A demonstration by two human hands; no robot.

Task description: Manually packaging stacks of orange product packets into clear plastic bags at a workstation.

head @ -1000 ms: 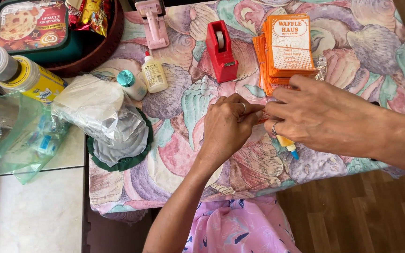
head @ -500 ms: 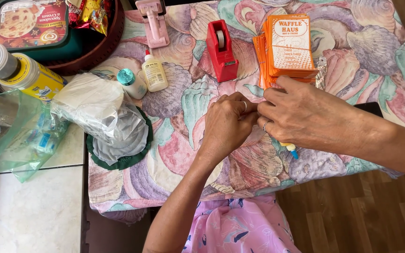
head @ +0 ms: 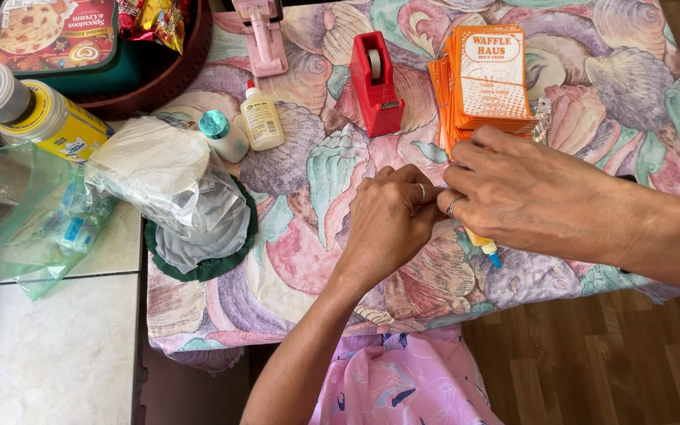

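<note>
Orange card stack [head: 488, 79] at table's [head: 293, 169] far edge, just beyond right hand [head: 533, 197]; left hand [head: 387, 220] touching right, fingers curled together; contents hidden; right hand nearer.

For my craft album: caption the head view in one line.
Left hand and right hand meet fingertip to fingertip beside a stack of orange cards.
</note>
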